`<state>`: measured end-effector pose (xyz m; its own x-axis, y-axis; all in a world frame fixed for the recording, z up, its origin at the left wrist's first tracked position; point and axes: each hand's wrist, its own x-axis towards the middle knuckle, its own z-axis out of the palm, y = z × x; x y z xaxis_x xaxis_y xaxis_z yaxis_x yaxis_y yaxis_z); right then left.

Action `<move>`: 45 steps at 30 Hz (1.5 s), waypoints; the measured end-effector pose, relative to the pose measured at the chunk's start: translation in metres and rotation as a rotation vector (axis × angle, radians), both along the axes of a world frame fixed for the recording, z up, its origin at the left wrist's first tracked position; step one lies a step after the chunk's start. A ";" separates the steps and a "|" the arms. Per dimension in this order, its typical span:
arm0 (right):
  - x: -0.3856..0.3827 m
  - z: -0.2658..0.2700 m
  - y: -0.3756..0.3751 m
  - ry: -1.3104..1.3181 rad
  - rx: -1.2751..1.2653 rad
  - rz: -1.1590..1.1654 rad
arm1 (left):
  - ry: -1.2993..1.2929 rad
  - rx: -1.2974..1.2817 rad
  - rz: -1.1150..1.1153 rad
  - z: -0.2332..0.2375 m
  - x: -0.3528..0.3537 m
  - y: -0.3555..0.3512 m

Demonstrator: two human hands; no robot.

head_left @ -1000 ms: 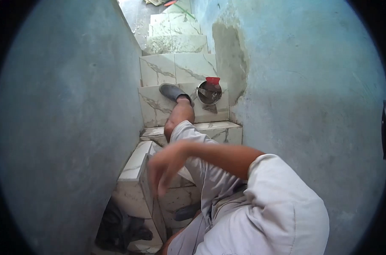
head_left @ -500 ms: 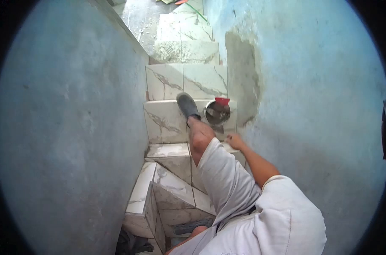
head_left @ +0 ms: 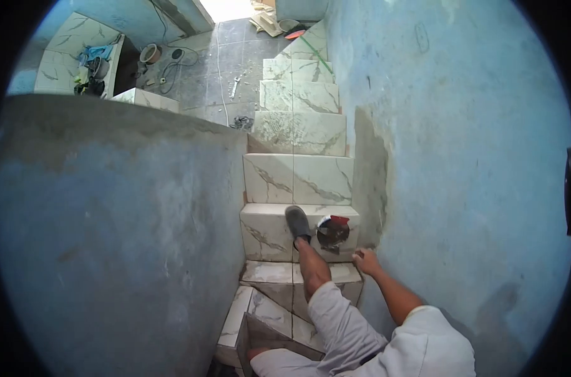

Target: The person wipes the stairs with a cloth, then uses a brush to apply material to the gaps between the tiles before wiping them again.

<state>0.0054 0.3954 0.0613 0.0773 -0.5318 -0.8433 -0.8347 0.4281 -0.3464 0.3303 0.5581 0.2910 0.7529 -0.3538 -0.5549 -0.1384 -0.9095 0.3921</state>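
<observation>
My right hand [head_left: 366,261] is low at the right end of a marble-patterned stair step [head_left: 266,244], close to the wall. Its fingers are curled together, and whatever they may hold is too small to make out. Just up and left of the hand, a dark round bucket [head_left: 333,236] stands on the step, with a red flat-edged piece [head_left: 339,220] at its rim. Left of the bucket, my foot in a grey shoe [head_left: 297,222] rests on the same step. My left hand is out of view.
Blue walls [head_left: 128,239] flank the narrow stairs; the right one has a grey cement patch [head_left: 370,169]. Below lie a tiled floor [head_left: 200,75] with a cable [head_left: 220,69], a bucket [head_left: 150,54], and a green-handled tool [head_left: 315,53] on the lower steps.
My view has tilted up, bringing the lower floor and its tools into sight. The stairs, bucket and right hand appear lower in the picture; the hand stays beside the same step.
</observation>
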 end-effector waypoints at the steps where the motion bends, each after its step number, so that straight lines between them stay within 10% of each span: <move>1: -0.004 0.005 -0.001 0.054 0.008 0.008 | 0.009 0.006 0.011 0.000 0.001 -0.014; 13: -0.024 0.102 -0.077 0.218 0.018 -0.085 | 0.160 0.031 0.128 0.013 0.031 -0.101; 25: -0.012 0.193 -0.203 0.258 -0.490 0.141 | 0.542 0.040 0.342 -0.054 0.116 -0.157; 33: 0.006 0.323 -0.359 0.674 -1.846 0.290 | 0.708 0.159 0.391 -0.156 0.210 -0.204; 40: -0.023 0.322 -0.354 0.812 -1.546 0.374 | 0.614 0.019 -0.379 -0.114 0.158 -0.402; 45: -0.033 0.287 -0.370 0.580 -1.986 0.162 | 0.653 -0.022 -0.588 -0.142 0.167 -0.459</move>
<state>-0.0276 0.0258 0.3482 0.2023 -0.5634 0.8011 -0.9759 -0.1845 0.1166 0.4972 0.0988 0.1490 -0.0198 -0.6000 -0.7997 -0.3242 -0.7528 0.5729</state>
